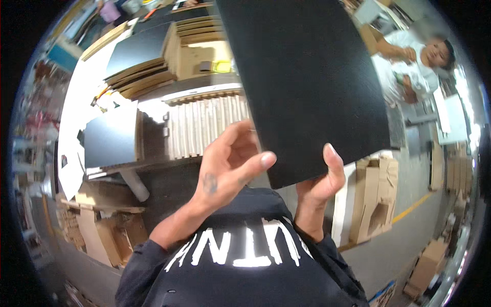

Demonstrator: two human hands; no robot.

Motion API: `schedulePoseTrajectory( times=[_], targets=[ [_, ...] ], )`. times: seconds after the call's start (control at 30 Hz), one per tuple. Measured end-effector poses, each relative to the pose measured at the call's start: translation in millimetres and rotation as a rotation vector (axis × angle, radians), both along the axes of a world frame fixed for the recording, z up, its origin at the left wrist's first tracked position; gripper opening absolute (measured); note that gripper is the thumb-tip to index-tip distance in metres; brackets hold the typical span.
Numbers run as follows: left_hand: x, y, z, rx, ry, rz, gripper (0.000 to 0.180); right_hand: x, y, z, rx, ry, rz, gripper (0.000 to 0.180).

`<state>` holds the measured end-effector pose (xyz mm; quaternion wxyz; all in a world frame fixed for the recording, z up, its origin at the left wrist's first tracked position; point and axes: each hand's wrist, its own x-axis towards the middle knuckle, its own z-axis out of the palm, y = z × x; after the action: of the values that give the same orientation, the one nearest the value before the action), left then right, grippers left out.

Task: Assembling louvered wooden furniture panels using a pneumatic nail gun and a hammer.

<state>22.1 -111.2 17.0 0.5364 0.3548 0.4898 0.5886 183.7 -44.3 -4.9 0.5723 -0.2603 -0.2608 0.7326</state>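
Observation:
A large flat black panel (pixel 312 87) is held up in front of me, tilted, its near end close to my chest. My right hand (pixel 322 184) grips that near end, thumb on the black face and fingers hidden underneath. At the panel's left edge is my left hand (pixel 230 158), its thumb lying over the edge and its curled fingers partly hidden behind the board. Left of the panel, a row of pale boards standing on edge (pixel 204 125) lies on the workbench. Beside it sits a dark-topped stack of panels (pixel 112 135).
Farther back is another stack of dark-faced panels (pixel 138 53), near a yellow object (pixel 221 66). Cardboard boxes (pixel 376 199) stand at my right, with an open carton (pixel 110 235) below the bench at left. Another person (pixel 409 66) stands at the far right.

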Motion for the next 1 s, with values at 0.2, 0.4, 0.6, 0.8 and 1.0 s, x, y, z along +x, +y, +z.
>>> schedulePoseTrajectory(
  times=[0.2,0.4,0.6,0.8,1.0],
  targets=[
    [8.0,6.4,3.3,0.072,0.098,-0.012,0.049,6.5,-6.8,-4.5,-0.007,0.003,-0.025,0.060],
    [13.0,8.4,-8.4,0.030,0.286,0.156,0.030,4.0,-13.1,-19.5,-0.014,0.015,-0.032,0.064],
    [12.5,20.2,-17.5,-0.113,0.251,0.211,0.030,0.8,-21.9,-11.8,0.006,-0.074,-0.011,0.066],
    [10.6,40.2,-21.2,-0.124,0.322,0.278,0.051,-3.1,-30.0,-16.0,-0.004,-0.161,-0.086,0.064],
    [-1.9,23.9,-10.3,-0.027,-0.023,-0.010,0.048,1.0,-27.8,-9.2,-0.181,-0.048,-0.056,0.061]
  ],
)
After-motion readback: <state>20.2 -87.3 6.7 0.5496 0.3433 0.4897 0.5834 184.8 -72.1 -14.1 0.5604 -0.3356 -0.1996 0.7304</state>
